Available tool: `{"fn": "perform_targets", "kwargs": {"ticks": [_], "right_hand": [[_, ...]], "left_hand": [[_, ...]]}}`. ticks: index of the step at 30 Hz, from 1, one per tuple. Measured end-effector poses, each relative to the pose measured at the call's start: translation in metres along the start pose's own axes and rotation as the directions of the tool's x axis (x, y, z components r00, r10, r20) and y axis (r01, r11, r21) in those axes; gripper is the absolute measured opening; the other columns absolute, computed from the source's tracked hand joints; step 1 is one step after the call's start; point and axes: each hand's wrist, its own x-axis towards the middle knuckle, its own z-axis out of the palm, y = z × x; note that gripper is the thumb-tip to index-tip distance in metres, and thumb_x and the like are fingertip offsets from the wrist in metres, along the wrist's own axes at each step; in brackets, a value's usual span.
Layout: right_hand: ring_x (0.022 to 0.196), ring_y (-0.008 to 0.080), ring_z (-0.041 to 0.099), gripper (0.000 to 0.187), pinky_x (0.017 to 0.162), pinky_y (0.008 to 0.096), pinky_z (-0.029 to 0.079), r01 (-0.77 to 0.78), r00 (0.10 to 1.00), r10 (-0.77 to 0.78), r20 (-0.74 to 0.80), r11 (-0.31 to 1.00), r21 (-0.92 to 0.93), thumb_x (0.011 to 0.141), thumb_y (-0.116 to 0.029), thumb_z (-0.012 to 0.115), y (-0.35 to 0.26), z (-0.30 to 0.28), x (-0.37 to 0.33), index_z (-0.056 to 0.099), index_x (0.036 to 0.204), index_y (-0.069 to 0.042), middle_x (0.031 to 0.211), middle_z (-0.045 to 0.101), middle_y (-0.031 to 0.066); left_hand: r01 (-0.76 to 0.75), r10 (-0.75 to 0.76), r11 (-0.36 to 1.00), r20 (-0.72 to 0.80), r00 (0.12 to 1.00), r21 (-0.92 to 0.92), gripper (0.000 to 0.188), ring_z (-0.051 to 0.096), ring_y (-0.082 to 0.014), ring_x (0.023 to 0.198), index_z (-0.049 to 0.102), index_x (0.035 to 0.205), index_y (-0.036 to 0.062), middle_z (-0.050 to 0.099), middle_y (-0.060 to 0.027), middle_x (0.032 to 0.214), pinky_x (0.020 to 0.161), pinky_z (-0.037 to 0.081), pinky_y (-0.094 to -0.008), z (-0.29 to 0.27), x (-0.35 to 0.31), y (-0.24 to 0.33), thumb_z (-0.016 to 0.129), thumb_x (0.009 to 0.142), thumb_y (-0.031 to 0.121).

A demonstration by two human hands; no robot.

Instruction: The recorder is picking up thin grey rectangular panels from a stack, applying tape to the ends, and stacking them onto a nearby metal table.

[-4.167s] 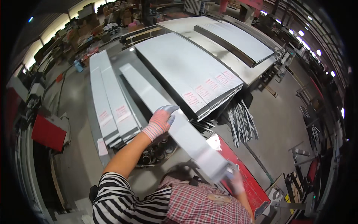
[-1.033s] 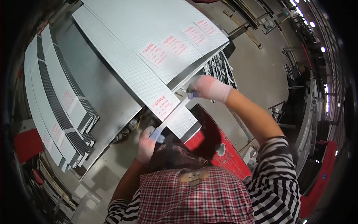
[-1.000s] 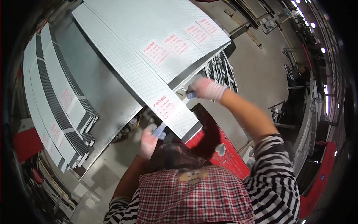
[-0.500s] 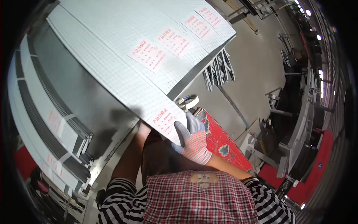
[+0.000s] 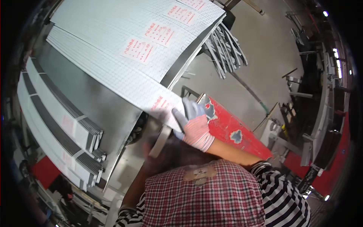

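Observation:
A long white stack of panels (image 5: 113, 85) reaches toward me from the far left, with a red-printed label on its near end. My right hand (image 5: 196, 126), in a grey-palmed glove with orange stripes, grips that end, thumb on top and fingers over the far edge. Below the end is a pale roll of tape (image 5: 160, 142), seen edge-on. My left hand (image 5: 151, 149) is bare, dark and smeared by motion; it appears closed round the roll, though its fingers are hard to make out.
More labelled white panels (image 5: 159, 34) lie beyond. Strapped bundles of panels (image 5: 56, 117) stand at left on a grey metal surface (image 5: 89, 94). Right of my glove is a chipped red beam (image 5: 236, 128). Thin metal strips (image 5: 225, 51) hang out behind the stack.
The tape roll has gone from beyond the panel end to its near side, by my left hand. That hand has come out from under the stack toward me. My right hand keeps its grip.

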Motion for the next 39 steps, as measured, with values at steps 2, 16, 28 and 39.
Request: {"fn": "perform_targets", "kwargs": {"ticks": [2, 16, 28, 39], "right_hand": [[0.125, 0.0438, 0.045, 0.081, 0.107, 0.0522, 0.036, -0.015, 0.997, 0.024, -0.078, 0.994, 0.108, 0.070, -0.035, 0.078, 0.001, 0.003, 0.004, 0.047, 0.139, -0.006, 0.140, 0.043, 0.0278], [0.094, 0.0333, 0.070, 0.027, 0.077, 0.0441, 0.055, 0.087, 0.772, -0.093, 0.629, 0.995, 0.040, 0.084, -0.032, 0.070, 0.076, -0.044, 0.114, 0.070, 0.106, -0.017, 0.097, 0.072, 0.0125], [0.094, 0.0431, 0.065, 0.026, 0.082, 0.0494, 0.053, -0.266, 0.954, 0.220, 0.202, 0.933, 0.241, 0.090, -0.019, 0.059, 0.043, -0.032, 0.078, 0.065, 0.114, -0.010, 0.097, 0.069, 0.0236], [0.099, 0.0446, 0.063, 0.031, 0.084, 0.0489, 0.050, -0.352, 0.848, 0.297, 0.439, 0.935, 0.047, 0.095, -0.023, 0.058, 0.140, -0.063, -0.164, 0.059, 0.124, -0.010, 0.109, 0.066, 0.0233]], "left_hand": [[0.011, -0.025, 0.806, 0.015, 1.000, 0.592, 0.017, 0.067, -0.0252, 0.078, 0.064, 0.100, 0.0040, 0.067, -0.0110, 0.085, 0.071, 0.053, -0.0352, 0.021, 0.037, 0.019, 0.072, 0.087, 0.012], [0.160, -0.472, 0.295, -0.002, 0.882, 0.942, 0.075, 0.067, -0.0378, 0.084, 0.044, 0.132, 0.0094, 0.067, -0.0199, 0.086, 0.078, 0.053, -0.0438, 0.019, 0.090, 0.020, 0.073, 0.082, 0.057], [0.183, -0.213, 0.977, -0.404, 0.889, -0.112, 0.021, 0.047, -0.0047, 0.057, 0.057, 0.084, 0.0085, 0.055, 0.0007, 0.067, 0.052, 0.041, -0.0226, -0.051, 0.068, -0.001, 0.066, 0.097, 0.021], [0.365, -0.461, 0.774, 0.066, 0.885, 0.517, 0.041, 0.064, -0.0169, 0.083, 0.056, 0.121, -0.0007, 0.068, -0.0090, 0.094, 0.077, 0.054, -0.0325, 0.064, -0.076, -0.074, 0.070, 0.093, 0.026]]}}
